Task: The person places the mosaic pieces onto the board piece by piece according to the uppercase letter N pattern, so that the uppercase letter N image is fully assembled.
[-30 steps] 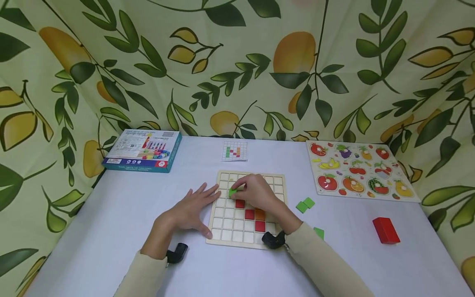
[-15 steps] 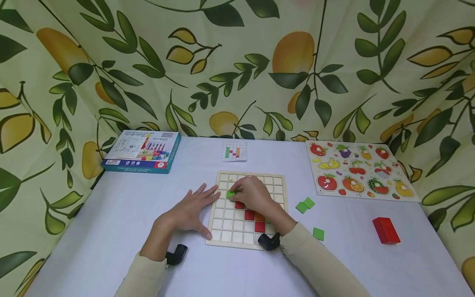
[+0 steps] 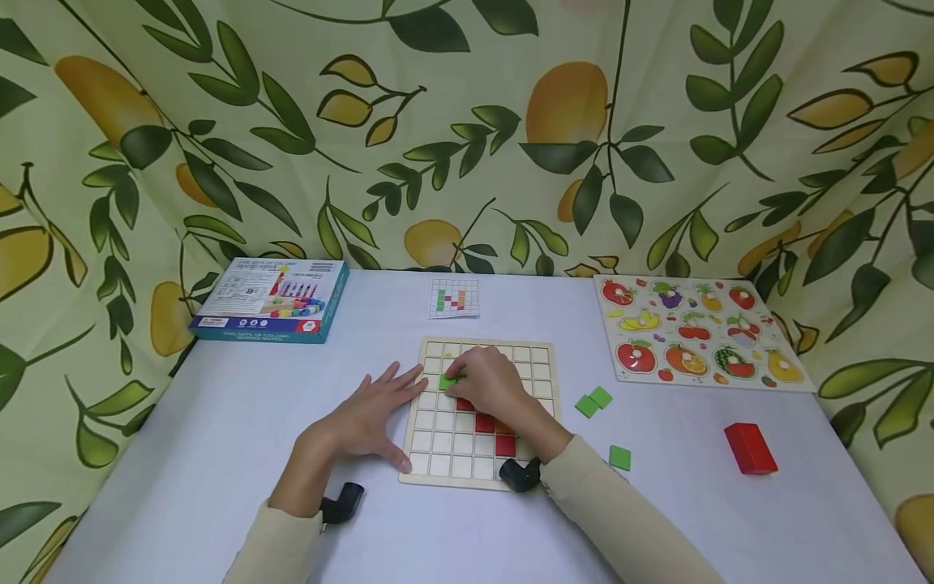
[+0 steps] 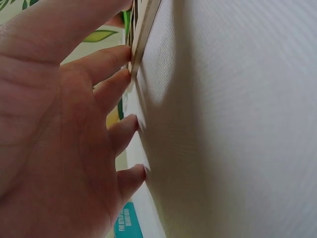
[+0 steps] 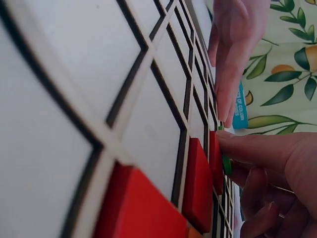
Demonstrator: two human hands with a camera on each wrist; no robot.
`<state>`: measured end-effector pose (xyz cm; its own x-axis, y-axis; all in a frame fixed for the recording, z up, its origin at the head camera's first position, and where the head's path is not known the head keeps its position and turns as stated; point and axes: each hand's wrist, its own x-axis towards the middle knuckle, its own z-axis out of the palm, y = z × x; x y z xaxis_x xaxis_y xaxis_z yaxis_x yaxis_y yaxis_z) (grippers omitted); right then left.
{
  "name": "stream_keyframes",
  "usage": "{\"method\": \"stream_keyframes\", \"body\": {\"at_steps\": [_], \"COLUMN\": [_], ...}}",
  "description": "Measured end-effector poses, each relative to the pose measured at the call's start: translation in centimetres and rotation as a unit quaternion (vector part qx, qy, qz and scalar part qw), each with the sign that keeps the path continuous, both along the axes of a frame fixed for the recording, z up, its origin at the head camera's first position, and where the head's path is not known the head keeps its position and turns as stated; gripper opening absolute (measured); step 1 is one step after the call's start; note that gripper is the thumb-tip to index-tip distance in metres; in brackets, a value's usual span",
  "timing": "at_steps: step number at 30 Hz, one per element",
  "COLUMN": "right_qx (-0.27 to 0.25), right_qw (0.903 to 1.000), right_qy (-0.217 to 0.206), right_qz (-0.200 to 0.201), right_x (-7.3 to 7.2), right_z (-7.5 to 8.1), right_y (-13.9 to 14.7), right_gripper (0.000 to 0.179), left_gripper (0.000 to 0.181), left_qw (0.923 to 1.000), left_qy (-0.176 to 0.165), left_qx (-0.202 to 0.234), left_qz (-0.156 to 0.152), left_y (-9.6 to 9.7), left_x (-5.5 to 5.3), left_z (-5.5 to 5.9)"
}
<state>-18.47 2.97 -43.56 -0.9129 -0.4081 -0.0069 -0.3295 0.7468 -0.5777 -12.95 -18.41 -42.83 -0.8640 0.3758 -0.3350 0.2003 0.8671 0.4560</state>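
A wooden grid board (image 3: pixel 452 481) lies on the white table. Along its left edge my left hand (image 3: pixel 365 418) is spread flat-fingered, with fingertips and thumb at the frame; in the left wrist view two fingertips (image 4: pixel 126 74) meet the board's side. My right hand (image 3: pixel 496 385) reaches over the upper part, pinching a green square tile (image 3: pixel 446 382) at a square near the left side. In the right wrist view the thumb (image 5: pixel 257 146) is at this green tile (image 5: pixel 226 164), just past the red tiles (image 5: pixel 200 186). An orange tile (image 3: pixel 503 428) is partly under my right wrist.
Right of the board lie loose green tiles (image 3: pixel 587 405) and a single green tile (image 3: pixel 619 457). Further right are a red block (image 3: pixel 751 448) and a fruit puzzle board (image 3: pixel 660 345). A pattern card (image 3: pixel 453 298) lies behind the grid, a boxed toy set (image 3: pixel 255 328) back left.
The green tile has moved slightly left and down from a tilted pose and looks flatter on the board, with my right fingers still on it. My left hand stays in place.
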Motion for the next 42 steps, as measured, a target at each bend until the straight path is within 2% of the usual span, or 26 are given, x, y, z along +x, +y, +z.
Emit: {"method": "stream_keyframes", "body": {"at_steps": [4,21,28,34,42], "right_qx": [0.004,0.026,0.024,0.010,-0.058], "right_qw": [1.0000,0.9993,0.9982,0.9944,0.9889], "right_qy": [-0.004,-0.009,-0.040,-0.070,-0.084], "right_qz": [-0.004,0.027,0.037,0.078,0.108], "right_x": [0.0,0.2,0.2,-0.2,-0.8], "right_z": [-0.1,0.2,0.6,0.8,2.0], "right_y": [0.1,0.2,0.5,0.9,3.4], "right_gripper": [0.014,0.018,0.023,0.024,0.021], "left_gripper": [0.119,0.121,0.120,0.121,0.120], "left_qw": [1.0000,0.9999,0.9999,1.0000,0.9999], "left_qy": [0.001,0.006,0.010,0.006,0.005], "left_qx": [0.003,0.006,0.002,0.005,0.007], "left_qz": [-0.005,-0.010,-0.008,-0.006,-0.007], "left_y": [0.1,-0.1,-0.2,-0.4,-0.3], "left_x": [-0.1,0.0,0.0,0.1,-0.1], "left_z": [0.1,0.2,-0.1,-0.2,-0.1]}}
